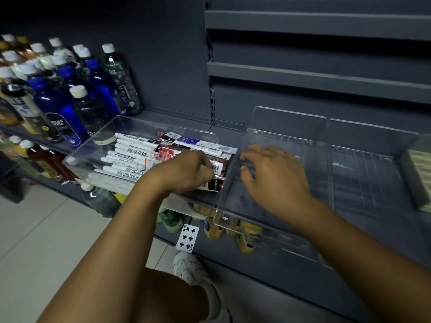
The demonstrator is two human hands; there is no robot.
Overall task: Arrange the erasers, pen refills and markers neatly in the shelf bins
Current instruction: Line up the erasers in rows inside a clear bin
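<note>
Two clear bins side by side on the shelf (182, 117). Left bin (77, 155) is at the shelf's front edge, partly overhanging. It holds white markers (130, 155) lying in a rough stack on its left side and pen refill packs (205, 145) piled on its right side. Left hand (184, 171) is in the left bin at its front right corner, fingers curled down, gripping the pen refill packs. Right hand (275, 176) is inside the right bin (289, 122), fingers loose and spread wide, holding nothing, fingertips near that bin's left wall. A pale boxed item (419, 169) sits at the far right of the shelf; can't tell if erasers. Bottles (70, 89) stand at the shelf's left end, just beside the left bin. A six of clubs card (187, 238) hangs on the shelf's front edge. White shoe (189, 266) on the floor below.
</note>
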